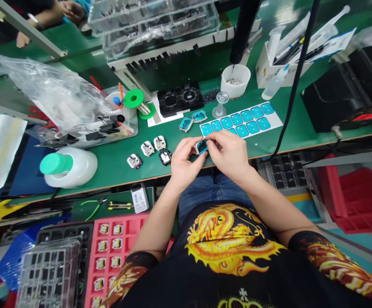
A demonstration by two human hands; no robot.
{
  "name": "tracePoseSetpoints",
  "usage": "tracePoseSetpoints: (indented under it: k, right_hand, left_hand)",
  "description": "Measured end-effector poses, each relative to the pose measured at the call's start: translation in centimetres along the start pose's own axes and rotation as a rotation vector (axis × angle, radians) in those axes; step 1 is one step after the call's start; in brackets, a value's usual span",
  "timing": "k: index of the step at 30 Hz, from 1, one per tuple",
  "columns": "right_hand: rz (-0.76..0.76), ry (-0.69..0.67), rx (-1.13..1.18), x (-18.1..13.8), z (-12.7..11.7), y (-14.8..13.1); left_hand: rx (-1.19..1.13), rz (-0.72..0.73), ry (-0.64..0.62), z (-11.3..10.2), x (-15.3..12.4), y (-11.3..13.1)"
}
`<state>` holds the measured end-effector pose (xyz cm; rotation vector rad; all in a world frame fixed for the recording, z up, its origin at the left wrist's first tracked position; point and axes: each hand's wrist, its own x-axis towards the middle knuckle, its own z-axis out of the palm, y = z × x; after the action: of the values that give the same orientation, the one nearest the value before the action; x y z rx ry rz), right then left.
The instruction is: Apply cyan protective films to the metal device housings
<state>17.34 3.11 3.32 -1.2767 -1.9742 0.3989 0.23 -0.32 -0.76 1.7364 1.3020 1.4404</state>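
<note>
In the head view, a small smartwatch case with a blue-filmed face is held between my two hands near the bench's front edge. My left hand grips it from the left with fingers and thumb. The closed thumb and fingers of my right hand touch its right side, partly covering it. Just behind lies a white sheet of blue stickers. Two blue-faced watch cases rest beyond my left hand. To the left sit several open watch cases, one of them a black case.
A green solder spool, a black fixture and a white cup stand behind. A white bottle is left, and a black cable hangs at right. Below the bench, a pink tray holds small parts. Another person's hand shows top left.
</note>
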Motion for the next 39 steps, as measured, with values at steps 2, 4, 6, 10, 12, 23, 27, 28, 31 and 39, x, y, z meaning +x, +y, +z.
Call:
tracePoseSetpoints:
  k: [2,4,6,10,12,23,27,28,31,39]
  right_hand:
    - [0.000,-0.027,0.024,0.0,-0.3,0.0]
    - [0.012,-0.042,0.053,0.0,-0.5,0.1]
    - [0.025,-0.044,0.084,0.0,-0.6,0.1]
    - [0.058,-0.048,0.147,0.0,-0.6,0.0]
    - [0.079,-0.048,0.193,0.1,-0.6,0.0]
    - [0.122,0.003,0.451,-0.3,-0.4,0.4]
    - [0.020,0.005,0.397,-0.4,-0.5,0.5]
    - [-0.005,0.006,0.372,-0.4,-0.5,0.5]
    - [-0.084,0.016,0.308,-0.4,-0.3,0.7]
    - [-0.183,-0.038,0.175,-0.7,0.0,1.7]
  left_hand:
    - [-0.057,-0.026,0.003,0.0,0.0,-0.1]
    - [-0.129,-0.056,0.007,0.1,-0.1,-0.3]
    - [-0.192,-0.089,0.014,0.2,0.0,-0.3]
    - [-0.320,-0.154,0.043,0.2,0.2,-0.3]
    - [-0.406,-0.198,0.047,0.1,0.3,-0.3]
    - [-0.660,-0.398,0.005,-0.9,0.9,0.2]
    - [-0.678,-0.397,0.003,-1.0,1.2,0.4]
    - [-0.685,-0.393,0.006,-1.0,1.2,0.5]
    - [-0.701,-0.391,0.017,-0.9,1.3,0.5]
    - [-0.673,-0.430,0.005,-0.9,1.1,0.4]
